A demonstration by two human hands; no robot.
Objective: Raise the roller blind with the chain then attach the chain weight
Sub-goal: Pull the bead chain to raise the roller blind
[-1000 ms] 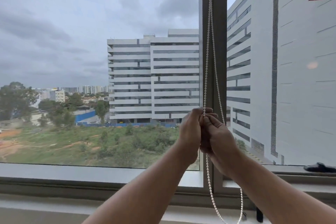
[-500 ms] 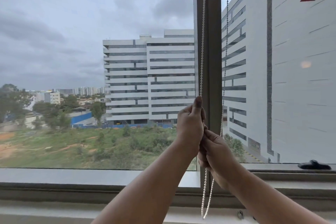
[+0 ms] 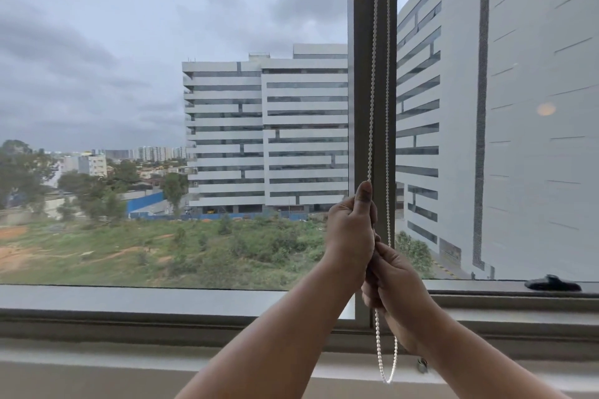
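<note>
A white bead chain [image 3: 373, 81] hangs in two strands down the dark window mullion [image 3: 363, 74]. My left hand [image 3: 351, 230] is closed around the left strand, thumb pointing up. Directly below it my right hand [image 3: 393, 278] also grips the chain. The chain's bottom loop [image 3: 387, 366] dangles under my hands, in front of the sill. The roller blind itself is out of view above the frame. A small metal clip-like piece [image 3: 421, 365] sits on the sill just right of the loop; I cannot tell what it is.
A wide window looks out on white buildings and a green field. A black window handle [image 3: 552, 283] lies on the lower frame at the right. The window sill [image 3: 129, 363] runs along the bottom.
The two chain strands have drawn close together on the mullion, and the bottom loop hangs higher and narrower. My hands stay stacked on the chain, the left one above.
</note>
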